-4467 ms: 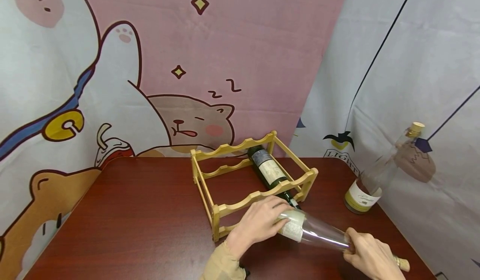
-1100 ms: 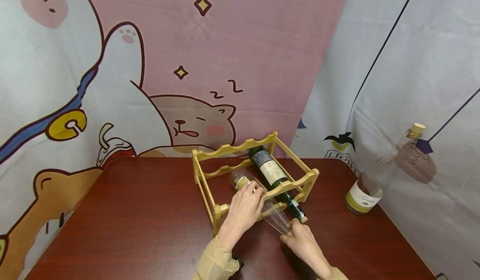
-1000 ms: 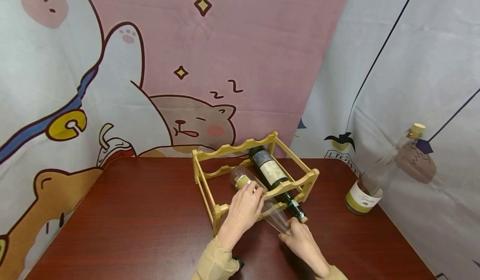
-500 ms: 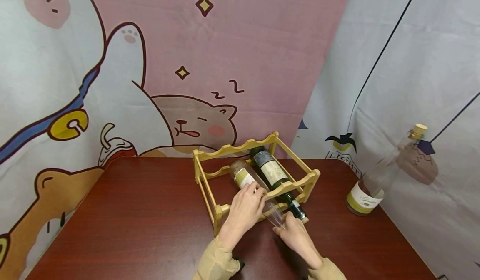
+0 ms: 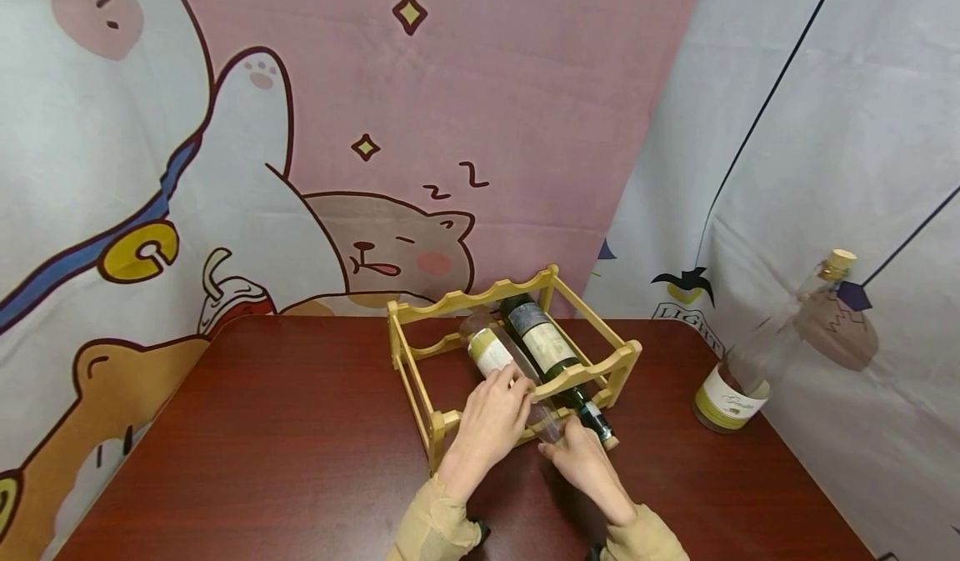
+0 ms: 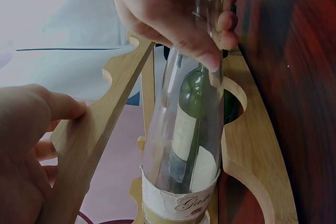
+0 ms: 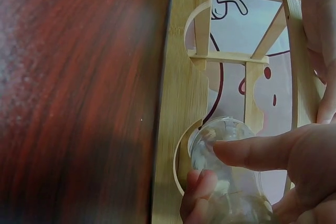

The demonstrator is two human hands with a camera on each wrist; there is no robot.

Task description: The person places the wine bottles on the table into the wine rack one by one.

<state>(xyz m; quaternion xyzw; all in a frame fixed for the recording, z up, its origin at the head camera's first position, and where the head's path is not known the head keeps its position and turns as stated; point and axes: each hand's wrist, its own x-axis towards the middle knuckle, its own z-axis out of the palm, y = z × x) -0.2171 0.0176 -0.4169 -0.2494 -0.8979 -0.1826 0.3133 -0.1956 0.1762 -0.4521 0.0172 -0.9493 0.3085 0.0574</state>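
Observation:
A clear glass wine bottle [image 5: 487, 351] with a cream label lies in the middle slot of the wooden wine rack [image 5: 417, 403], neck toward me. My right hand [image 5: 588, 463] grips its neck; in the right wrist view thumb and fingers wrap the clear glass [image 7: 215, 129]. My left hand [image 5: 486, 422] holds the rack's front top rail [image 6: 86, 140], thumb on one side and fingers on the other. Right beside the clear bottle, a corked green wine bottle [image 5: 546, 344] lies in the right slot. The clear bottle's mouth is hidden by my right hand.
Another clear corked bottle [image 5: 731, 401] with a cream and yellow label stands upright on the right of the dark red wooden table [image 5: 285, 444]. A cartoon-printed cloth [image 5: 525, 111] hangs behind the table and along its right side.
The clear bottle went from being held in both hands before the rack into the middle slot, then slid farther back. My right hand moved with it; my left hand now holds the rail.

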